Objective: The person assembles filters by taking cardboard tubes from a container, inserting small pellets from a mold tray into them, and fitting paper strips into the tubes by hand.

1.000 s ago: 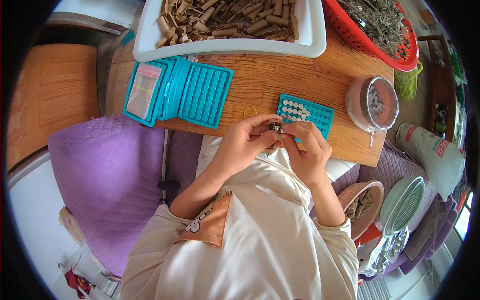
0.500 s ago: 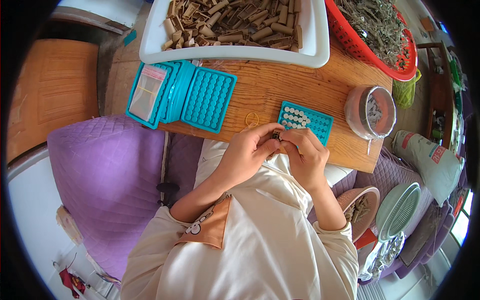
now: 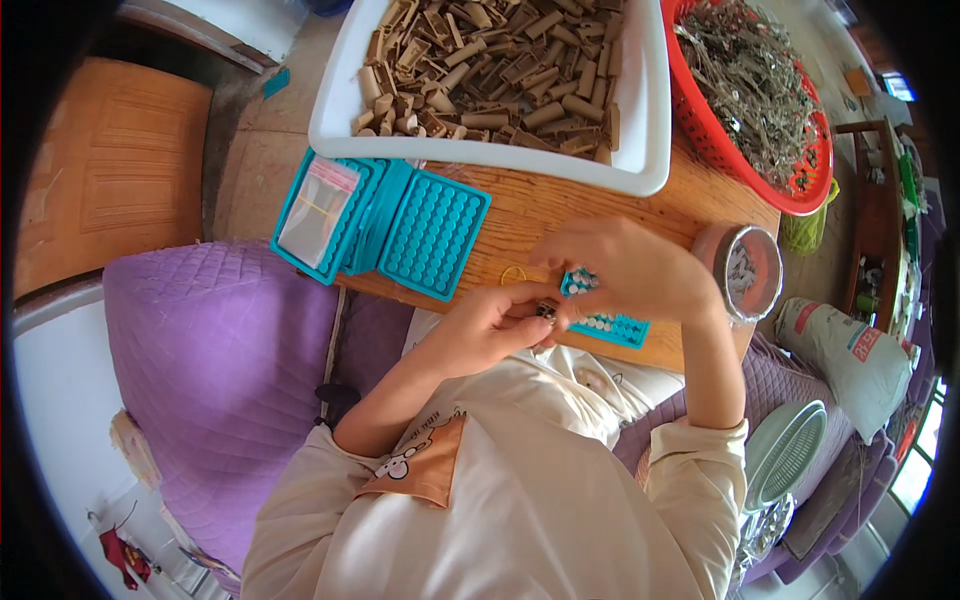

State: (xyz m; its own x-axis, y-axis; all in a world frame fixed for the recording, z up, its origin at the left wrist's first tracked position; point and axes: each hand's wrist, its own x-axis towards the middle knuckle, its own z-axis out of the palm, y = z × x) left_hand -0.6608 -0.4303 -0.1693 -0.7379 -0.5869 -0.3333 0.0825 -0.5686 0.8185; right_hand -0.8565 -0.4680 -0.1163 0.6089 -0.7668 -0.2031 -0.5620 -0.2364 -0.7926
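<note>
My left hand (image 3: 487,335) is closed in a pinch on a small dark metal piece (image 3: 546,310) at the table's near edge. Its details are too small to make out. Over the small turquoise tray (image 3: 632,331), my right hand (image 3: 635,270) hovers, slightly blurred. Its thumb and fingers are spread apart, and I see nothing between them. Small white round pieces (image 3: 600,322) sit in rows in that tray, partly covered by my right hand.
Beyond my hands stands a white tub (image 3: 640,180) of brown plastic pieces, beside a red basket (image 3: 690,120) of metal parts. Turquoise trays (image 3: 433,235) lie at the left, near a yellow rubber band (image 3: 513,273). A round container (image 3: 748,275) stands at the right.
My right hand has come away from the small piece, moving up and right above the tray and opening. The left hand keeps its pinch. My view has shifted, so the table sits lower.
</note>
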